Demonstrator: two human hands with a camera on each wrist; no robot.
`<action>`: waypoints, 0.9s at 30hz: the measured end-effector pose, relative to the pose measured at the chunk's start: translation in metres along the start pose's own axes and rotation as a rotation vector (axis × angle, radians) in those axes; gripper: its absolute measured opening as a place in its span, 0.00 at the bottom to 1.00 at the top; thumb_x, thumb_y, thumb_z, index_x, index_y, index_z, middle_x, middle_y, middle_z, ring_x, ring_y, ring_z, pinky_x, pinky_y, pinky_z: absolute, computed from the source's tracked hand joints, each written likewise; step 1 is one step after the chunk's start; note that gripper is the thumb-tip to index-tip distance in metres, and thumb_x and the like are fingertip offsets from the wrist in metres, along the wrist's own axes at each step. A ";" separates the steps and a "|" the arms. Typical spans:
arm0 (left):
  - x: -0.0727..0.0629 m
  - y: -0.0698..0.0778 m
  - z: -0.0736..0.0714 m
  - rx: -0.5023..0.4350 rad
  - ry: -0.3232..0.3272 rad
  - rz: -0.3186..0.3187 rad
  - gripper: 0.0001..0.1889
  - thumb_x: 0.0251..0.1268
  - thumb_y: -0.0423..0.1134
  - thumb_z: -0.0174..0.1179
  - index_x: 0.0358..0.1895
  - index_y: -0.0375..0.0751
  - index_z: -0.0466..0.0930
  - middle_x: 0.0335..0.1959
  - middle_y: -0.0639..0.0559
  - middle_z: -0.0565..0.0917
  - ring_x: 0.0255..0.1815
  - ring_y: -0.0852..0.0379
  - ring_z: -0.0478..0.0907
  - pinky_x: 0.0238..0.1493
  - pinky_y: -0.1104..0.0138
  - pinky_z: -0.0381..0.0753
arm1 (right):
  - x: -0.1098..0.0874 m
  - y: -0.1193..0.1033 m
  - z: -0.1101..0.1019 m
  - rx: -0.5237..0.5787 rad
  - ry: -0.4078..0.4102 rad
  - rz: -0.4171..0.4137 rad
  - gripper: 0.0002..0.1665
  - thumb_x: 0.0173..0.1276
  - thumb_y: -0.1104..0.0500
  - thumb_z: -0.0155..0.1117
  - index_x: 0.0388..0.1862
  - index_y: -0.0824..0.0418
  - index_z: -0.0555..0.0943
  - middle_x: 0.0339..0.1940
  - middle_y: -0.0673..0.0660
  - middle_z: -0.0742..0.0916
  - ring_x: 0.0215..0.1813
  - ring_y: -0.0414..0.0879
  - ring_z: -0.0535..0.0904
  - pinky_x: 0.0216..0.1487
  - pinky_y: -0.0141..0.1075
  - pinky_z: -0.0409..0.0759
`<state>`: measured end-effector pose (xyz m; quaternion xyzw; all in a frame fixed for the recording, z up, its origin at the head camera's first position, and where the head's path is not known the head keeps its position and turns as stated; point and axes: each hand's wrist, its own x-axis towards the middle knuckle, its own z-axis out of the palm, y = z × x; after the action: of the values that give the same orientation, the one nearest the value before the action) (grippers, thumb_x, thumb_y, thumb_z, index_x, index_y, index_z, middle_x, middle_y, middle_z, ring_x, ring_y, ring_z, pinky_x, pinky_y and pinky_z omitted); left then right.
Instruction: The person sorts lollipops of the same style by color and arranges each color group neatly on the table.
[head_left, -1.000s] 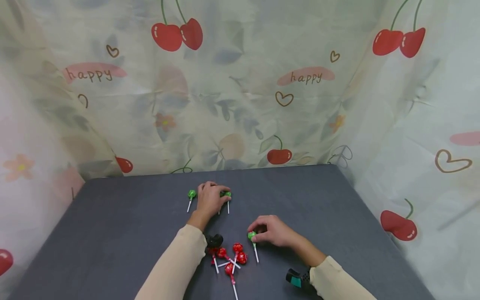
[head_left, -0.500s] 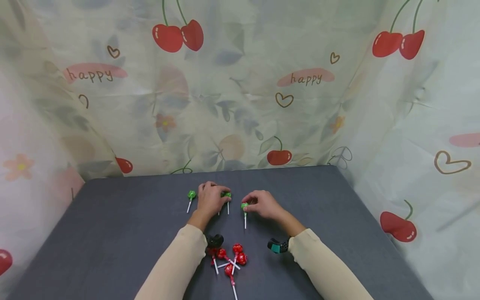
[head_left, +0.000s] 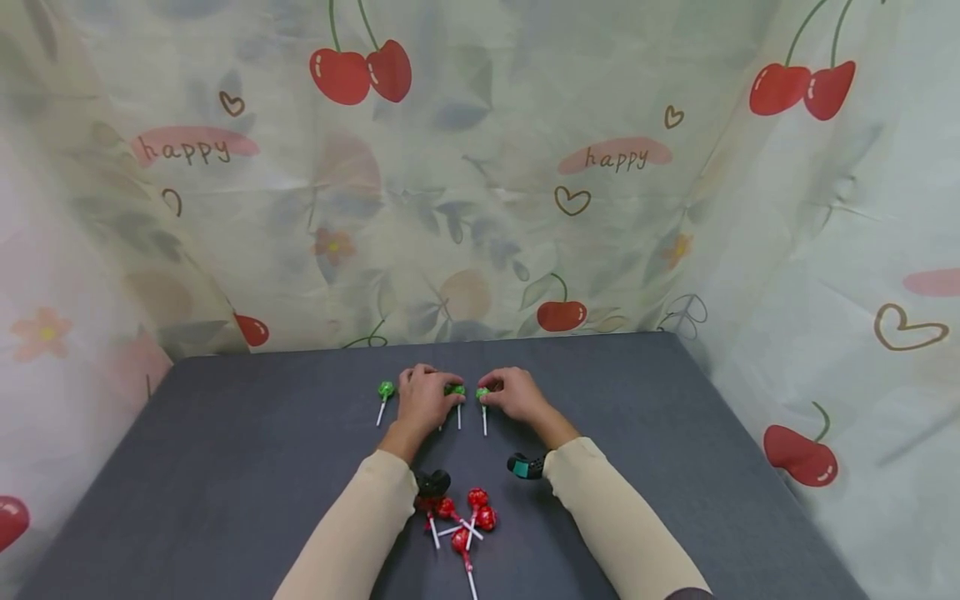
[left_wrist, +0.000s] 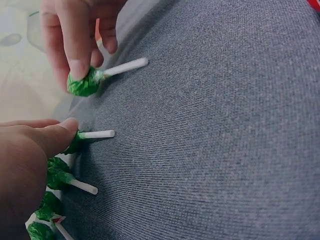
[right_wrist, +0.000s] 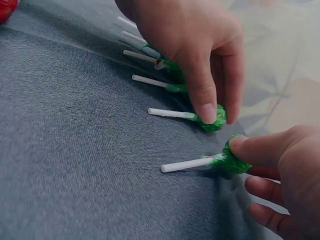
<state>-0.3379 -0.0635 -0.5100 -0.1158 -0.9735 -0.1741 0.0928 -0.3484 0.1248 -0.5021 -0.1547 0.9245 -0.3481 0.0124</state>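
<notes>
My left hand is at the back of the table, thumb and fingers pinching the head of a green-wrapped lollipop whose white stick points toward me. More green lollipops lie in a row beside and partly under that hand; a further one shows left of it. Just to the right, my right hand pinches another green lollipop by its wrapped head. Its stick lies roughly parallel to the others. A small gap separates the two pinched lollipops.
Several red lollipops lie in a loose, crossed pile nearer me, partly hidden by the left wrist's black band. The dark grey tabletop ends at a cherry-patterned curtain behind and at both sides.
My right hand has carried its green lollipop away from me and slightly left, to the right end of the green row. The left hand has stayed in place.
</notes>
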 end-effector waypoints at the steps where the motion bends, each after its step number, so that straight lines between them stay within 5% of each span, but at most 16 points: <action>1: 0.000 0.000 0.000 0.000 0.003 0.003 0.14 0.59 0.50 0.69 0.49 0.57 0.87 0.44 0.56 0.86 0.59 0.48 0.69 0.65 0.47 0.53 | 0.001 0.000 0.002 -0.003 0.003 0.006 0.10 0.61 0.58 0.73 0.42 0.57 0.87 0.34 0.48 0.86 0.35 0.42 0.78 0.40 0.38 0.77; 27: -0.002 -0.002 0.002 0.053 0.027 0.053 0.16 0.61 0.51 0.67 0.52 0.59 0.86 0.44 0.58 0.86 0.57 0.49 0.70 0.64 0.48 0.55 | 0.007 -0.005 0.023 0.047 0.096 0.041 0.12 0.64 0.58 0.70 0.46 0.58 0.86 0.39 0.52 0.87 0.40 0.46 0.81 0.46 0.42 0.78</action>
<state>-0.3365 -0.0650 -0.5131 -0.1367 -0.9730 -0.1472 0.1136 -0.3506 0.1049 -0.5157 -0.1186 0.9186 -0.3764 -0.0213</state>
